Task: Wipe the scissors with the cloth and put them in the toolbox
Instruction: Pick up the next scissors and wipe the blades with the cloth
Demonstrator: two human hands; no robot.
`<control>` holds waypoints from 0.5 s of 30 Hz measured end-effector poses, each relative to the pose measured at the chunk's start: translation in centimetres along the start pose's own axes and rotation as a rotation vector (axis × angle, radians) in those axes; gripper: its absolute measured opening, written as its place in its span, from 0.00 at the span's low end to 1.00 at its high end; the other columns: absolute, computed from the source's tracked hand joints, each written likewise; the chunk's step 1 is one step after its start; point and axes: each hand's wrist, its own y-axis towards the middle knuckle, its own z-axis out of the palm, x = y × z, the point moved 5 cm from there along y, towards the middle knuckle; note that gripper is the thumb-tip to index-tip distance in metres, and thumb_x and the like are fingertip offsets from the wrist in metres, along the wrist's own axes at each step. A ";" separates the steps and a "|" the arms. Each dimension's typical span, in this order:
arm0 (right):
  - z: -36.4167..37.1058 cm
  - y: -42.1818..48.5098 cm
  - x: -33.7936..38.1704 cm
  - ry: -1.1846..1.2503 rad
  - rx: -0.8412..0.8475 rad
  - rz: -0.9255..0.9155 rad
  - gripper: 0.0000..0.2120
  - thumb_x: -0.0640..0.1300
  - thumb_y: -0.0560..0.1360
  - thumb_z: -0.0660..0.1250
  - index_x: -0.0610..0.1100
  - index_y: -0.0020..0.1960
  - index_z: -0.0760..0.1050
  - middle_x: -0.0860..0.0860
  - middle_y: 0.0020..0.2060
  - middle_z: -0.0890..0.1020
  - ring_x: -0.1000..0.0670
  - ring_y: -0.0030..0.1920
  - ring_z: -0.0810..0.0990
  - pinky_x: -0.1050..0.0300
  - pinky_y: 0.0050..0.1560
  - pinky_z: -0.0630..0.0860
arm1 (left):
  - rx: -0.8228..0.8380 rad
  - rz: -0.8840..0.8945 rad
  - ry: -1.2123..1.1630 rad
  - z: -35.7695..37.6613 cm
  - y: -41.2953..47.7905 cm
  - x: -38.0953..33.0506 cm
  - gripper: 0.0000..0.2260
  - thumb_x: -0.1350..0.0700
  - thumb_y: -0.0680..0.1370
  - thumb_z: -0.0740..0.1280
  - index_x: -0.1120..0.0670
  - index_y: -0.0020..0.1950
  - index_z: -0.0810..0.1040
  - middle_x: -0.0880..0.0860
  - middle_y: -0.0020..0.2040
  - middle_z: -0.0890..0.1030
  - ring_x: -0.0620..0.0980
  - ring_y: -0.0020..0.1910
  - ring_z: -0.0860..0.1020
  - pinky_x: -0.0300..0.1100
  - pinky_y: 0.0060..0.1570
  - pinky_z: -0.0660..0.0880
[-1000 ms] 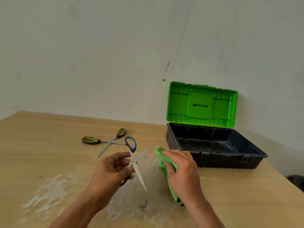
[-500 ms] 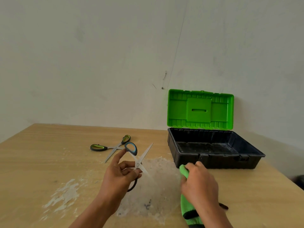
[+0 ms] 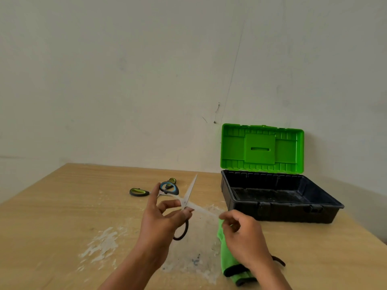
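My left hand [image 3: 162, 219] grips a pair of scissors [image 3: 189, 194] near the pivot, with the blades spread wide and a blue-and-black handle loop up by my thumb. My right hand [image 3: 240, 237] holds the green cloth [image 3: 225, 256], which hangs down to the table, and its fingertips are at the tip of the lower blade. A second pair of scissors [image 3: 139, 192] with green-and-black handles lies on the table behind my left hand. The toolbox [image 3: 278, 212] stands to the right with its green lid raised and its black tray open.
The wooden table [image 3: 62, 216] has white flaky patches of worn surface under and left of my hands. A white wall rises close behind the toolbox. The table's right edge runs just past the toolbox.
The view has tilted up and my hands have risen. My right hand has moved left with the cloth to the tip of the lower blade, and the scissors have turned so one blade points up.
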 end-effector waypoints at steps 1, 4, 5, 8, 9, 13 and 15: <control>0.2 -0.5 0.5 0.145 0.064 0.036 0.09 0.39 0.77 0.71 0.52 0.50 0.83 0.53 0.42 0.85 0.55 0.43 0.83 0.66 0.41 0.78 | -0.017 0.021 -0.010 0.5 0.0 -0.4 0.47 0.71 0.69 0.76 0.40 0.78 0.59 0.57 0.47 0.80 0.54 0.44 0.86 0.58 0.64 0.74; 1.2 -1.9 3.4 0.580 0.235 0.097 0.06 0.43 0.76 0.74 0.45 0.53 0.84 0.45 0.43 0.87 0.48 0.42 0.85 0.56 0.41 0.79 | -0.085 0.066 -0.036 1.8 -0.2 -1.2 0.46 0.68 0.70 0.76 0.41 0.78 0.58 0.55 0.50 0.81 0.50 0.45 0.85 0.44 0.49 0.77; 1.5 -2.1 4.2 0.612 0.246 0.077 0.08 0.44 0.76 0.74 0.43 0.54 0.83 0.44 0.43 0.87 0.47 0.42 0.86 0.54 0.42 0.80 | -0.099 0.070 -0.060 2.3 -0.3 -1.3 0.45 0.67 0.71 0.76 0.41 0.78 0.57 0.55 0.50 0.80 0.49 0.46 0.84 0.40 0.43 0.76; 1.8 -1.9 5.9 0.514 0.209 -0.002 0.07 0.43 0.77 0.74 0.43 0.54 0.83 0.45 0.42 0.88 0.49 0.39 0.86 0.57 0.39 0.81 | -0.106 0.066 -0.146 3.4 -0.7 -1.1 0.44 0.68 0.72 0.75 0.41 0.78 0.57 0.56 0.51 0.79 0.53 0.46 0.83 0.39 0.29 0.78; 1.7 -1.7 6.1 0.491 0.196 -0.017 0.06 0.42 0.77 0.75 0.43 0.53 0.83 0.46 0.41 0.88 0.51 0.37 0.85 0.58 0.39 0.80 | -0.111 0.073 -0.162 3.5 -0.9 -1.1 0.43 0.68 0.72 0.75 0.42 0.77 0.58 0.56 0.51 0.79 0.53 0.45 0.83 0.39 0.29 0.78; 0.9 -1.3 5.7 0.518 0.192 -0.014 0.03 0.39 0.77 0.74 0.42 0.50 0.84 0.44 0.39 0.87 0.50 0.36 0.83 0.56 0.38 0.80 | -0.160 0.082 -0.251 2.1 -0.5 -1.6 0.30 0.69 0.74 0.73 0.52 0.71 0.65 0.60 0.53 0.82 0.52 0.49 0.84 0.45 0.50 0.79; 0.4 -1.3 5.2 0.544 0.201 0.000 0.02 0.38 0.77 0.74 0.42 0.49 0.85 0.42 0.39 0.87 0.48 0.37 0.84 0.55 0.39 0.80 | -0.144 0.055 -0.325 1.1 0.0 -2.0 0.24 0.68 0.75 0.72 0.55 0.66 0.69 0.64 0.56 0.81 0.56 0.52 0.84 0.47 0.53 0.79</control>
